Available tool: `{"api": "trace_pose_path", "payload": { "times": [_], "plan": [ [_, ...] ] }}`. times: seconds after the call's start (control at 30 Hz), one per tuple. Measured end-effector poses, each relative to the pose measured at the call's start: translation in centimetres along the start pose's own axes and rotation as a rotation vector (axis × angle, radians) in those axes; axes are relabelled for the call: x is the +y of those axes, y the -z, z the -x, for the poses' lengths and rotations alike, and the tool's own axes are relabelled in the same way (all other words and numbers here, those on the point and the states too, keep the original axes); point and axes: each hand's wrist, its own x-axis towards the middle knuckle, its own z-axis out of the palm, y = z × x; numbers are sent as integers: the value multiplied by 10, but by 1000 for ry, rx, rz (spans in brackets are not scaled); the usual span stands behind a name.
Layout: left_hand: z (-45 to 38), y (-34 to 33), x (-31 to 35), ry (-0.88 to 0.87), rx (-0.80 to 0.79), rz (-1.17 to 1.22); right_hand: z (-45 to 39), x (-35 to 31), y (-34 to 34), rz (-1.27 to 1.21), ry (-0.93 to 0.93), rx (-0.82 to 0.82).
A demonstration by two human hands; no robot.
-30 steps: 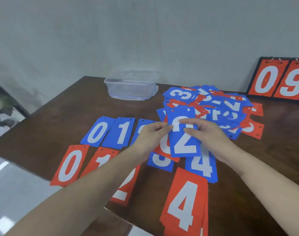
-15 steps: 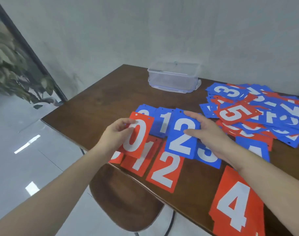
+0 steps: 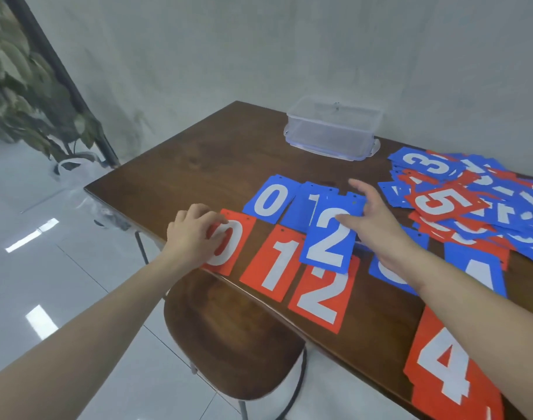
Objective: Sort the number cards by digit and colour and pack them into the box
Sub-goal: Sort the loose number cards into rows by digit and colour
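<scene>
- Red and blue number cards lie in two rows on the dark wooden bench (image 3: 198, 165): blue 0 (image 3: 269, 200) and blue 1 (image 3: 304, 207) behind, red 0 (image 3: 233, 237), red 1 (image 3: 277, 262) and red 2 (image 3: 323, 295) in front at the near edge.
- Left hand (image 3: 192, 234) rests on the red 0, fingers curled over its left part — whether it grips the card or only presses it I cannot tell.
- Right hand (image 3: 377, 225) is spread, fingers straight; thumb and fingers touch the blue 2 (image 3: 330, 234), which lies tilted over the blue 1 and the top of the red 2.
- Blue 3 (image 3: 386, 272) sits partly hidden under the right forearm, a blue 4 (image 3: 477, 269) just beside it.
- Red 4 (image 3: 447, 368) lies at the near right edge.
- Unsorted pile (image 3: 471, 201) — a red 5 on top — covers the right of the bench.
- Clear plastic box (image 3: 332, 128) stands open at the far edge, well apart from both hands.
</scene>
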Motion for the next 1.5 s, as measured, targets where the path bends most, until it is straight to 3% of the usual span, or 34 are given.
{"api": "trace_pose_path", "payload": {
  "times": [0.27,0.4,0.53,0.67,0.9,1.23,1.5],
  "plan": [
    [-23,13,36,-157,-15,113,-24,-4,53,92,-64,225],
    [-28,12,67,-263,-25,168,-39,-2,57,160,-68,255],
    [-31,9,98,-327,-19,213,-51,5,50,426,-42,255],
    [-37,-3,126,-365,-37,243,-54,15,54,886,-4,297],
    [-45,-20,192,-470,-83,314,-28,32,117,735,158,352],
    [-67,-60,322,-595,-255,290,15,70,258,644,151,493],
    [-94,-87,379,-581,-332,190,12,92,312,661,177,545]
  ]
}}
